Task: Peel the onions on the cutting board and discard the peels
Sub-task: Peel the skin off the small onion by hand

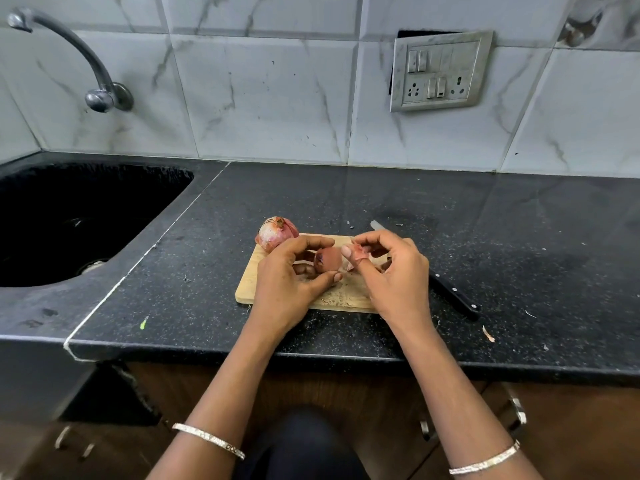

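A wooden cutting board (346, 295) lies on the black counter. My left hand (291, 282) grips a small reddish onion (329, 259) just above the board, fingers and thumb curled round it. My right hand (394, 271) pinches a strip of pink peel (356, 254) next to that onion. A second, larger onion (276, 233) with its papery skin on sits at the board's far left corner.
A black-handled knife (450, 289) lies on the counter right of the board, partly behind my right hand. A black sink (69, 220) with a tap (86, 64) is at the left. Peel scraps (488, 334) dot the counter (519, 237).
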